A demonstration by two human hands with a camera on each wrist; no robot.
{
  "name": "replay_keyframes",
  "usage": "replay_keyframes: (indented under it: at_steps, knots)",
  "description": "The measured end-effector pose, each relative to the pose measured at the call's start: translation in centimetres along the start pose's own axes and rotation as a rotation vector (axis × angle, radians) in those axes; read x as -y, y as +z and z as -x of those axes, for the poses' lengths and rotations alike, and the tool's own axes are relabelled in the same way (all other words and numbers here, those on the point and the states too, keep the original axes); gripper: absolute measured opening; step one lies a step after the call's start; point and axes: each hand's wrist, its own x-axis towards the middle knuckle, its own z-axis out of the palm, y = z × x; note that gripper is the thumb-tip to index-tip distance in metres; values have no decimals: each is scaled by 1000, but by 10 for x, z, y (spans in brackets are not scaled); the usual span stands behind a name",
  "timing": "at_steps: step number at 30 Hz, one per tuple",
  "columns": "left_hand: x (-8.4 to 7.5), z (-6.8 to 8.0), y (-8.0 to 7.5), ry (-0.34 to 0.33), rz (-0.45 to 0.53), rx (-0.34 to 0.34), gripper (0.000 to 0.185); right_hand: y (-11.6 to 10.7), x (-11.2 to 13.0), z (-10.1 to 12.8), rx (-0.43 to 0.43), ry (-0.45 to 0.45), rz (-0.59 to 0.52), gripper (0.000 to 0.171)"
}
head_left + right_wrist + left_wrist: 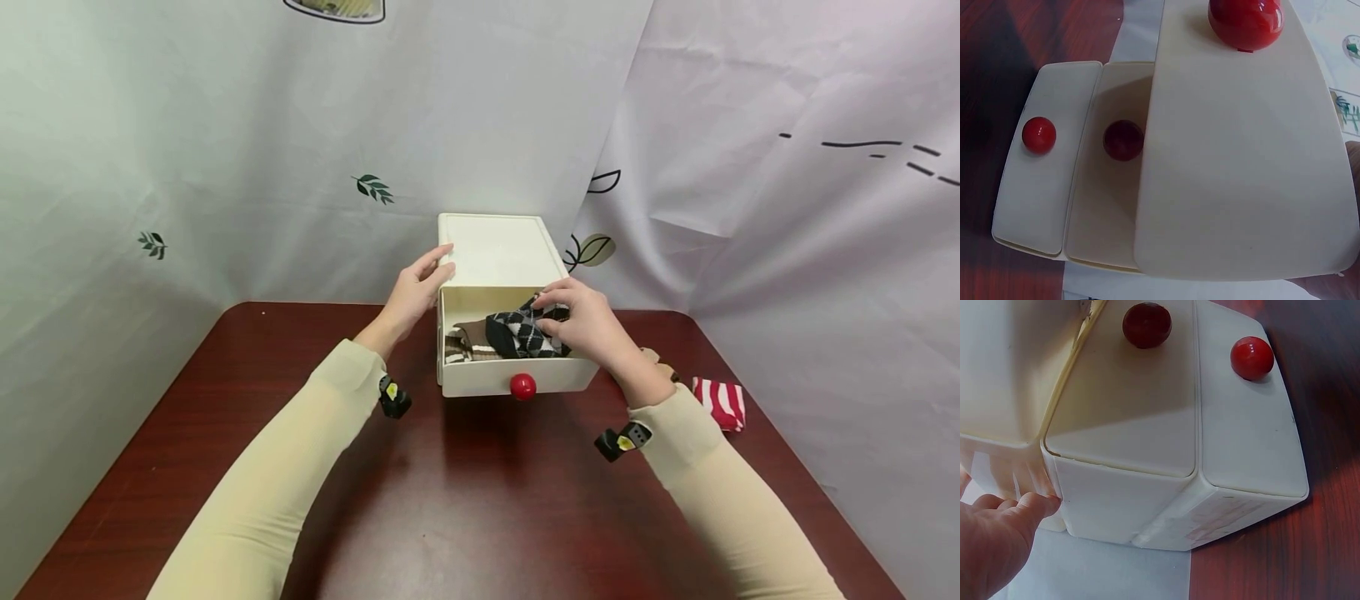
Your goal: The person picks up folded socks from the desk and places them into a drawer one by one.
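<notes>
A cream drawer cabinet (498, 250) stands at the back of the dark red table (465, 500). Its top drawer (480, 377), with a red knob (522, 386), is pulled out. Inside lie a brown striped sock (467, 342) and a black argyle sock (517, 333). My right hand (581, 321) reaches into the drawer, fingers curled on the argyle sock. My left hand (418, 287) rests with straight fingers on the cabinet's left top edge. In the left wrist view the left hand (1004, 534) touches the cabinet's side wall (1122, 500). The right wrist view shows the drawer front (1241, 162) from below.
A red-and-white striped sock (720, 402) lies on the table to the right, behind my right wrist. Two lower drawers with red knobs (1251, 357) (1147, 325) are closed. White printed curtains (225, 167) hang close behind and to both sides of the table.
</notes>
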Motion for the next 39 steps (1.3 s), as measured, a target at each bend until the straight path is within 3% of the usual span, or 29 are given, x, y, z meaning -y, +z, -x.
replay_keyframes:
  at_steps: [17,21,29,39]
  knots:
    - [4,-2,1,7,15,6,50,2,2,-1,140,44,51,23]
    - [1,-1,2,4,9,13,50,3,2,-2,140,46,87,23]
    - [21,-13,-2,6,23,7,49,6,-1,-4,144,-16,170,20]
    - [23,-13,-3,29,10,-17,48,-5,11,0,100,24,286,26]
